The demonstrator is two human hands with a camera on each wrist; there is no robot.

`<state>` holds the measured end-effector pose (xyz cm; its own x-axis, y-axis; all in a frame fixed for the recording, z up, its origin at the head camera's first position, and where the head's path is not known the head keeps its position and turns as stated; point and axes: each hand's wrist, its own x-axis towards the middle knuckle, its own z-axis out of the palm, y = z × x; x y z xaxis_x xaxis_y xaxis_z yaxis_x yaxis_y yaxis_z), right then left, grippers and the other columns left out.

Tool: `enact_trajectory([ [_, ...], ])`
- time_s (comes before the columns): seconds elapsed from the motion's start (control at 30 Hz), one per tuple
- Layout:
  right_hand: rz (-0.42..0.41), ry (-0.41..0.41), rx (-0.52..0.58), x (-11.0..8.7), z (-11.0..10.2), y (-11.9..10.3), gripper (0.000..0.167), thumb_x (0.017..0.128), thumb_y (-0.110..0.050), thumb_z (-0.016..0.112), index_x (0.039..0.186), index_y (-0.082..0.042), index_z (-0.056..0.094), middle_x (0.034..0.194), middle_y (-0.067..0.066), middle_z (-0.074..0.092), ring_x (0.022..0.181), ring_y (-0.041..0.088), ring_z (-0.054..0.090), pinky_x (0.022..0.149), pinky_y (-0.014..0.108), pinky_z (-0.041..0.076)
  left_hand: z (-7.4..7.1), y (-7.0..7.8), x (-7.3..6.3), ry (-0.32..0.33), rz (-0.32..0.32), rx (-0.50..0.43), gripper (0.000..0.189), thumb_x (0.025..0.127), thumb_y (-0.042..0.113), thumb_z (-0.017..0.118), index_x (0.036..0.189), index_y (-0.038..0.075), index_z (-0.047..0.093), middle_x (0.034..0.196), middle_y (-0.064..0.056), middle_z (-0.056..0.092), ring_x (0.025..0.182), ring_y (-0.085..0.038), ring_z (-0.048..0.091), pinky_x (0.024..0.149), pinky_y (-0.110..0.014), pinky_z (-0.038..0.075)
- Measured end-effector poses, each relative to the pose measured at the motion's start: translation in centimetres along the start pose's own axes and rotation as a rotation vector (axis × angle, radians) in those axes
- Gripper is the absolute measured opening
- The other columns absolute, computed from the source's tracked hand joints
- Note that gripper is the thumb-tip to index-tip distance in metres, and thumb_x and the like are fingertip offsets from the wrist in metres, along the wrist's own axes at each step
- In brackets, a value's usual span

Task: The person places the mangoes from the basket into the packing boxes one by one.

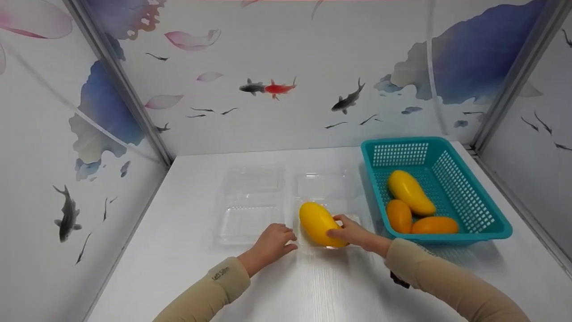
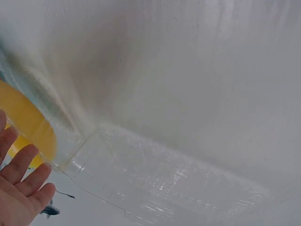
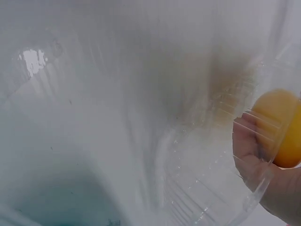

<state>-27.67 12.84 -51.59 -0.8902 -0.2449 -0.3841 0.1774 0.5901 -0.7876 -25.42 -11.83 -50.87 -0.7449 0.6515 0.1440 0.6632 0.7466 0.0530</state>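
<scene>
A large yellow mango [image 1: 318, 223] lies tilted over the near half of the right clear plastic box [image 1: 313, 183]. My right hand [image 1: 355, 233] grips the mango's near right end between thumb and fingers; the right wrist view shows those fingers [image 3: 245, 141] through the clear plastic wall. To the left of the mango, my left hand [image 1: 273, 243] hovers near the gap between the two boxes, its fingers loosely bent and holding nothing. In the left wrist view the left hand [image 2: 21, 188] is beside the plastic edge, with the mango [image 2: 35, 127] behind it.
A second clear plastic box [image 1: 250, 223] lies to the left. At the right stands a teal basket [image 1: 485, 192] with a yellow mango [image 1: 409, 192] and two orange ones, an upright-lying mango [image 1: 398, 216] and a sideways mango [image 1: 434, 225]. Printed walls enclose the white table [image 1: 187, 197].
</scene>
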Motion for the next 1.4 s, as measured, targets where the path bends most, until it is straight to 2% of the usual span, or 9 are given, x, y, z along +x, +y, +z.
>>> enact_trajectory([
  [0.13,0.021,-0.011,-0.023,0.3,0.3,0.3,0.066,0.083,-0.038,0.063,0.134,-0.007,0.034,0.114,0.009,0.051,0.096,0.021,0.048,0.089,0.037,0.043,0.0,0.0,0.1,0.01,0.017,0.006,0.019,0.084,0.029,0.065,0.095,0.015,0.071,0.093,0.0,0.068,0.089,-0.018,0.06,0.089,-0.03,0.045],
  [0.3,0.043,-0.039,-0.046,0.5,0.4,0.2,0.058,0.084,-0.037,0.061,0.129,-0.007,0.04,0.102,0.006,0.052,0.088,0.019,0.048,0.08,0.032,0.042,0.1,0.1,0.1,-0.011,-0.012,-0.016,0.021,0.085,0.03,0.064,0.097,0.014,0.07,0.094,0.001,0.068,0.09,-0.018,0.059,0.09,-0.03,0.044],
  [0.43,0.053,-0.046,-0.073,0.6,0.6,0.2,0.055,0.086,-0.039,0.059,0.128,-0.006,0.044,0.099,0.005,0.052,0.087,0.019,0.048,0.079,0.032,0.041,0.1,0.1,0.0,-0.018,-0.034,-0.032,0.022,0.084,0.03,0.065,0.099,0.014,0.07,0.096,0.0,0.068,0.092,-0.018,0.058,0.092,-0.032,0.044],
  [0.67,0.06,-0.026,-0.133,0.7,0.8,0.0,0.056,0.086,-0.043,0.058,0.126,-0.004,0.046,0.097,0.005,0.053,0.084,0.019,0.048,0.078,0.033,0.043,0.0,0.0,-0.1,0.008,-0.02,-0.019,0.02,0.083,0.029,0.066,0.096,0.015,0.071,0.093,0.001,0.068,0.088,-0.017,0.058,0.088,-0.029,0.045],
  [0.8,0.074,-0.021,-0.16,0.5,0.8,-0.5,0.052,0.088,-0.038,0.056,0.125,-0.003,0.046,0.098,0.005,0.055,0.086,0.02,0.049,0.082,0.035,0.044,-0.1,0.1,-0.1,-0.009,-0.036,-0.031,0.021,0.083,0.029,0.066,0.097,0.015,0.071,0.095,0.001,0.068,0.091,-0.018,0.058,0.09,-0.031,0.045],
  [0.93,0.059,-0.007,-0.202,0.2,0.2,-1.3,0.05,0.09,-0.032,0.054,0.128,-0.001,0.043,0.11,0.01,0.056,0.093,0.022,0.051,0.091,0.041,0.043,-0.1,0.2,0.0,-0.029,-0.05,-0.035,0.022,0.084,0.03,0.065,0.099,0.015,0.071,0.099,0.0,0.068,0.095,-0.018,0.058,0.093,-0.032,0.044],
  [1.1,0.002,0.001,-0.243,-0.1,-2.8,-3.1,0.051,0.093,-0.032,0.049,0.133,-0.001,0.04,0.125,0.019,0.051,0.104,0.028,0.051,0.094,0.045,0.044,0.0,0.2,0.0,-0.039,-0.06,-0.038,0.023,0.084,0.029,0.066,0.1,0.015,0.071,0.1,0.0,0.067,0.096,-0.019,0.058,0.093,-0.033,0.044],
  [1.27,-0.101,0.067,-0.211,-1.0,-7.9,-4.3,0.056,0.094,-0.039,0.045,0.135,-0.001,0.036,0.131,0.024,0.045,0.114,0.035,0.047,0.095,0.048,0.042,0.0,0.3,0.0,-0.051,-0.085,-0.054,0.024,0.084,0.03,0.065,0.101,0.015,0.07,0.103,-0.001,0.067,0.099,-0.019,0.058,0.095,-0.034,0.044],
  [1.4,-0.152,0.145,-0.193,-2.0,-12.0,-4.1,0.062,0.095,-0.041,0.043,0.139,0.0,0.029,0.135,0.027,0.04,0.118,0.039,0.043,0.097,0.051,0.039,0.0,0.3,0.0,-0.043,-0.08,-0.042,0.024,0.084,0.032,0.064,0.101,0.015,0.07,0.102,0.0,0.067,0.098,-0.019,0.058,0.094,-0.034,0.044],
])
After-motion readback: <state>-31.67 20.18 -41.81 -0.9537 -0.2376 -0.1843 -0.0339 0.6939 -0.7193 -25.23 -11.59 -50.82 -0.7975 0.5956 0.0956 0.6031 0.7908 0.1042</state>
